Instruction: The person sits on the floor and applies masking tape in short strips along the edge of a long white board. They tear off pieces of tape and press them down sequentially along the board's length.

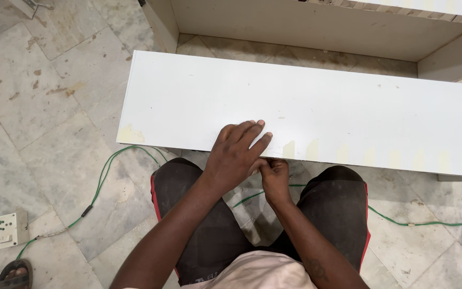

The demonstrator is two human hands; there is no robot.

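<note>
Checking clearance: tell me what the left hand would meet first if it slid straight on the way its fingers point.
The left hand already rests on the long white board; ahead looks like bare board surface only.

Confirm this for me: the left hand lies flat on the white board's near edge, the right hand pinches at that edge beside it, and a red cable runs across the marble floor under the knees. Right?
Not quite. The cable is green, not red, as the head view shows. The rest holds: the left hand lies flat on the near edge of the white board, and the right hand pinches at that edge beside it, above the marble floor.
</note>
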